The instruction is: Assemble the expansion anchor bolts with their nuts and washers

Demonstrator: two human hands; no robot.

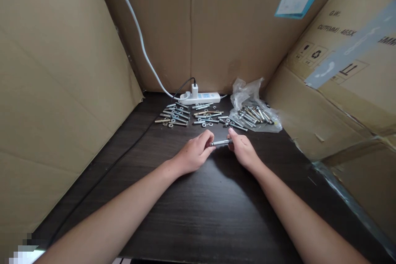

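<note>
Between my two hands, a silver expansion bolt (221, 142) is held roughly level above the dark table (192, 210). My left hand (196, 150) pinches its left end with thumb and fingers. Closed on the bolt's right end is my right hand (243, 148), thumb on top; the fingers cover that end, so a nut there cannot be made out. Just beyond the hands lie loose bolts (177, 116) and nuts in a left group, and more bolts (206, 121) with nuts in a middle group.
A clear plastic bag (247, 93) with several bolts lies at the back right. Behind the loose bolts is a white power strip (204, 98) with a charger plugged in. A black cable (123, 152) crosses the table's left side. Cardboard boxes (173, 20) wall in three sides.
</note>
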